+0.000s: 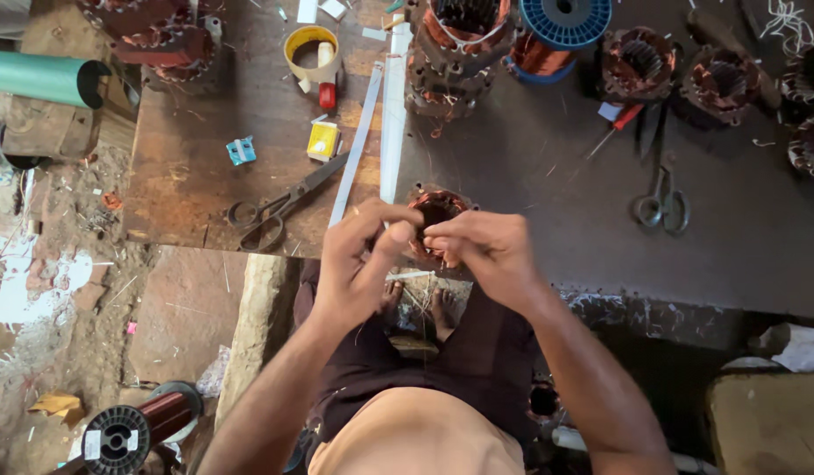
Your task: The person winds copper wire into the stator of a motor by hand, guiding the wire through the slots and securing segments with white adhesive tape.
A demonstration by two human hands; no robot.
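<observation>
Over at the left end of the bench (187, 167) there was a green pipe (42, 77) lying on its side, then a roll of yellow tape (310, 53), a small yellow block (322, 140) and a pair of dark scissors (279, 211) lying flat with the handles toward the person.

Then the hands. The left hand (359, 264) was curled in with thumb and fingers pinched together just in front of the motor winding (435, 211) — it looked clamped on something thin, probably a strand of wire, though I couldn't make the wire out. The right hand (486, 251) was closed the same way, fingertips pressed against the near rim of the winding. Both hands met at that near edge, almost touching each other, so neither was really nearer than the other; the winding sat right at the bench edge, straight ahead of them and a touch beyond the fingertips. Its open bore faced up and slightly toward the camera, so the axis ran roughly vertical.

Two long white strips (391, 123) ran away from the winding toward the back of the bench, nearly in line with the person's view.

Farther right — a stack of copper-wound cores (455, 62), a blue spool (565, 19), a red-handled screwdriver (616, 125), and a second pair of scissors (660, 204) well apart from the hands.
</observation>
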